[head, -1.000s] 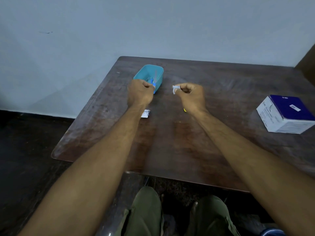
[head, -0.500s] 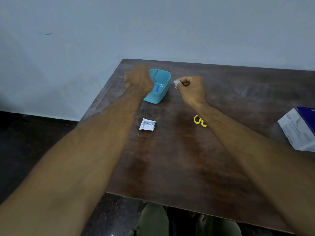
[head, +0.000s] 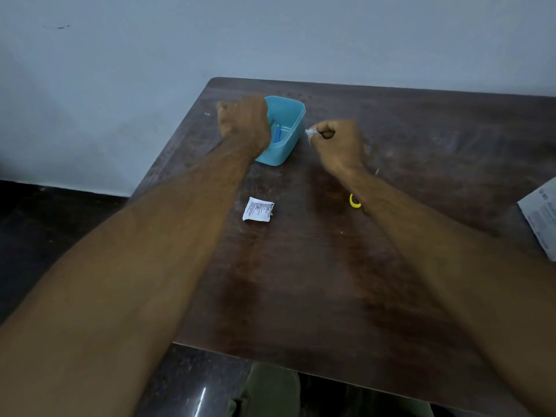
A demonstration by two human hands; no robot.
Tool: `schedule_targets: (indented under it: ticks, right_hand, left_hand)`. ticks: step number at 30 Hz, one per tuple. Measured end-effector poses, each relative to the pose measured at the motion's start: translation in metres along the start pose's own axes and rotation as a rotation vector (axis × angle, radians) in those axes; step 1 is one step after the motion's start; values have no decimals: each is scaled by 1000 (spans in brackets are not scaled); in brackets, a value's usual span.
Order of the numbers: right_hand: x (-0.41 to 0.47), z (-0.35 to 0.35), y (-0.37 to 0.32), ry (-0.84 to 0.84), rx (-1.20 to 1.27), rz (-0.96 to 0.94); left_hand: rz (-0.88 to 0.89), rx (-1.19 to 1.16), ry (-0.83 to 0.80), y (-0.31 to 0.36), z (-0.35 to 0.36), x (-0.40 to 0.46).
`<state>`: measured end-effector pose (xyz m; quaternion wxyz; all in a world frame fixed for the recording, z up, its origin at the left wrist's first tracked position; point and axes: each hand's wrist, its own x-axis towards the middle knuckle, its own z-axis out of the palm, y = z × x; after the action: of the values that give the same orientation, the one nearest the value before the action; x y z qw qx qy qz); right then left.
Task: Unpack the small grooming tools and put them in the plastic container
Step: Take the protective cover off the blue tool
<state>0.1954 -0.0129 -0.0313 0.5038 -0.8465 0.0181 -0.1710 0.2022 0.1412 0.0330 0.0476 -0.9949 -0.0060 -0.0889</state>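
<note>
Swinging to container's point(head: 290, 127) 9 o'clock, left hand point(head: 244, 123) looks clenched, grip contents unclear; blue tool point(head: 279, 135) now inside; right hand point(head: 337, 142) pinching wrapper scrap point(head: 310, 132).

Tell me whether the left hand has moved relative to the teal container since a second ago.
Yes. The left hand moved from the teal container's near end to its left side.

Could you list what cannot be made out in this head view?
- Left hand: blurred, seen from behind; whether it holds anything is unclear.
- Scrap pinched by the right hand: too small to identify.
- Yellow object: largely hidden by the right forearm.
- White box: cut off by the right edge.
- Wrapper: print too small to read.
</note>
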Motion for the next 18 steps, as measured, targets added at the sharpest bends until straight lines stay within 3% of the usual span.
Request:
schedule_targets:
  ticks: [18]
  right_hand:
    - [-9,-12,10,22,5,19]
  left_hand:
    - [-22,-115,-4,-1,7,0]
